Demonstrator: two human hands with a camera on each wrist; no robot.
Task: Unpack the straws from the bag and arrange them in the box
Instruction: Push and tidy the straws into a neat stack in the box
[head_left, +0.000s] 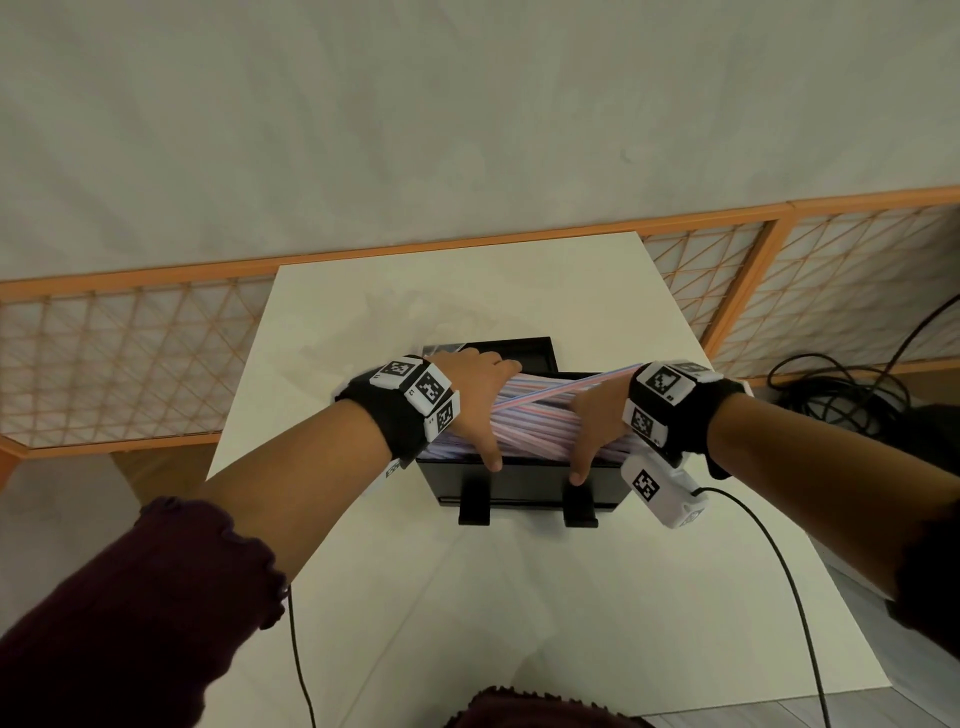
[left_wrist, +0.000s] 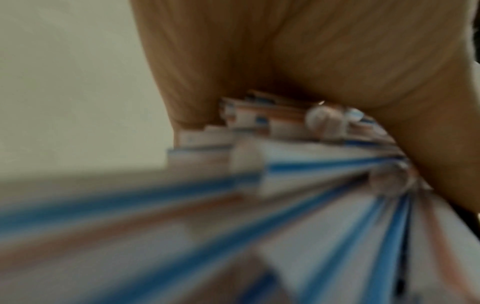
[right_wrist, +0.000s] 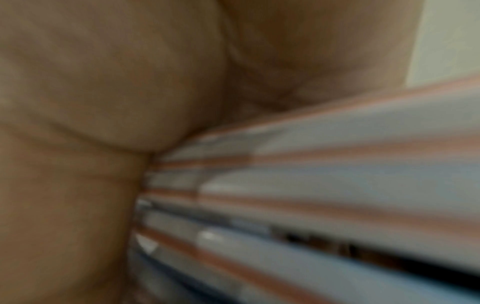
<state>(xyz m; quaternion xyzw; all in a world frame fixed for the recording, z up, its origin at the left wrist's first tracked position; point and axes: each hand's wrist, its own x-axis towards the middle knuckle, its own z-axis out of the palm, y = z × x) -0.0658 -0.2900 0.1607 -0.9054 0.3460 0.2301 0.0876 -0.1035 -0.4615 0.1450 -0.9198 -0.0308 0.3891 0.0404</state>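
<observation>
- On the white table (head_left: 519, 597) stands one black box (head_left: 519, 486), and one bundle of striped straws (head_left: 540, 421) lies across its open top, too many to count; one stray straw (head_left: 571, 387) crosses the bundle at a slant.
- Two black feet (head_left: 474, 506) stick out from the near wall of the box.
- Both my hands are on the bundle: my left hand (head_left: 475, 402) over its left part, my right hand (head_left: 597, 421) over its right part, with bare straws showing between them.
- My left hand's fingers curl over the far side of the straws while the thumb comes down the near side, so I clasp the bundle.
- My right hand's thumb reaches down to the near rim of the box; the palm lies on the straws, and I cannot tell how its fingers lie.
- Both wrist views are blurred: my left palm (left_wrist: 311, 51) sits against the straw ends (left_wrist: 259, 127), and my right palm (right_wrist: 103, 82) presses on red-striped straws (right_wrist: 337, 185).
- My forearms come in from either side, wrists bent downward.
</observation>
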